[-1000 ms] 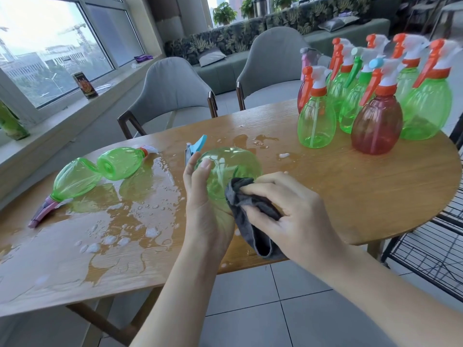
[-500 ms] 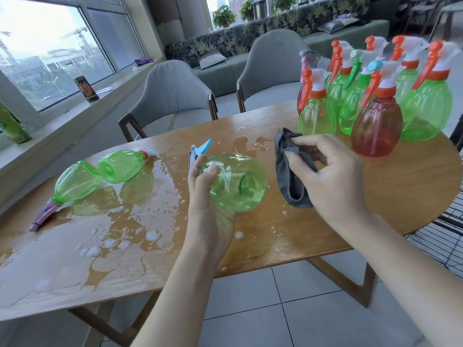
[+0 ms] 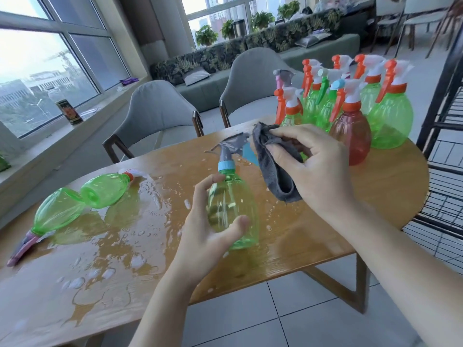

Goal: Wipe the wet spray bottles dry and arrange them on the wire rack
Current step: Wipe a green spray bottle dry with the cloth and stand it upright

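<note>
Two empty green bottles (image 3: 82, 204) lie on the wet table (image 3: 375, 191) at left. Left hand (image 3: 205, 236) curls around an upright empty green bottle with blue collar (image 3: 231, 211), above the table's near edge. Right hand (image 3: 310, 166) pinches a grey cloth (image 3: 273, 166) just beside it. Standing bottles (image 3: 350, 113) cluster far right, contents unclear; wire rack (image 3: 446, 156) beyond.

the wooden surface (image 3: 375, 196) is wet with puddles (image 3: 120, 246) at left; two green bottles (image 3: 82, 204) lie there, upright bottles (image 3: 350, 113) cluster far right.
</note>
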{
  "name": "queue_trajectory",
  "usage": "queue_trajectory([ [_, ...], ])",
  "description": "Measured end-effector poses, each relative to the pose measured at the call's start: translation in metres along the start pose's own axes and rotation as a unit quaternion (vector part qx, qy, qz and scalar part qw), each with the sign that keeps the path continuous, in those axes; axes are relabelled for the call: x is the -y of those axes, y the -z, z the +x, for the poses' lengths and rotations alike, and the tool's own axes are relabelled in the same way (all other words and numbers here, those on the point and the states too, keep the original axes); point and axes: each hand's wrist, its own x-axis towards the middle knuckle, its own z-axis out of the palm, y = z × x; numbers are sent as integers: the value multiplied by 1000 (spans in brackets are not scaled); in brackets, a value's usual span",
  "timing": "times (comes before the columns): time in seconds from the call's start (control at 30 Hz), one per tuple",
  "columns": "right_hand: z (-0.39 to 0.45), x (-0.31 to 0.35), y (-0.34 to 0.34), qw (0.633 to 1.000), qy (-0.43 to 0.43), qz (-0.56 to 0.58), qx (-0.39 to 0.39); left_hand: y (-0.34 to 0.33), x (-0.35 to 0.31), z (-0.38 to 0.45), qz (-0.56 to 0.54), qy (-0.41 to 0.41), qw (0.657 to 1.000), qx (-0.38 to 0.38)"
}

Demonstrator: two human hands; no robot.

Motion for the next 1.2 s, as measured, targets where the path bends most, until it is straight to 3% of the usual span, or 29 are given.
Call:
queue_trajectory([
  [0.3, -5, -15, -13, 998, -25, -58, -4, -10, -1, -1, 121, -68, 990, 40],
  [0.47, -5, -4, -15, 999, 22, -43, -3, -15, -4, 0, 169, -86, 980, 53],
  [0.77, -8, -36, -3, 994, -13, -105, -11, -14, -1, -2, 130, -85, 987, 29],
  [0.87, -15, -36, -6, 993, -4, -116, -16, -16, 0, -2, 113, -73, 991, 23],
  [1.03, -33, -37, -9, 991, 12, -124, 42, -14, 4, -2, 81, -57, 995, 5],
  [1.2, -30, -32, -8, 990, 42, -131, 20, -15, 4, -3, 79, -66, 995, 3],
])
